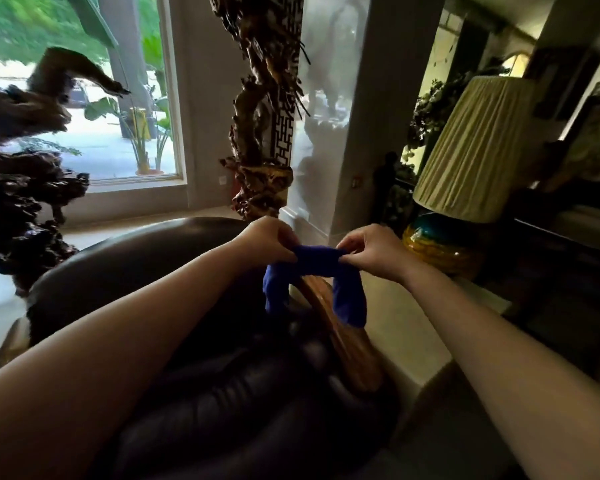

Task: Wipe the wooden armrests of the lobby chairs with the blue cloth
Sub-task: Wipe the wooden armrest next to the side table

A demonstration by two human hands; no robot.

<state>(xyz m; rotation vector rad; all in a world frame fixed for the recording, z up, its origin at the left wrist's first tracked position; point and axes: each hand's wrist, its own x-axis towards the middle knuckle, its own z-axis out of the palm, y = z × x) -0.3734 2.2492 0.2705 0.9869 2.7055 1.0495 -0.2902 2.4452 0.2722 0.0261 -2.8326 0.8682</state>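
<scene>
Cloth: the deep-blue soft cleaning cloth (315, 271) is stretched between both hands, its two ends hanging down either side of the armrest.
Left hand (267, 239): grip pinched shut on the cloth's left end.
Right hand (371, 249): grip pinched shut on the right end.
Armrest: the glossy brown wooden armrest (340, 334) of the dark leather chair (125, 268) lies directly beneath the cloth.
Axis: runs away from the person, crosswise to the cloth.
Nearer hand: neither; both flank it evenly.
Judgement: lowering brings the cloth astride the wood.
</scene>
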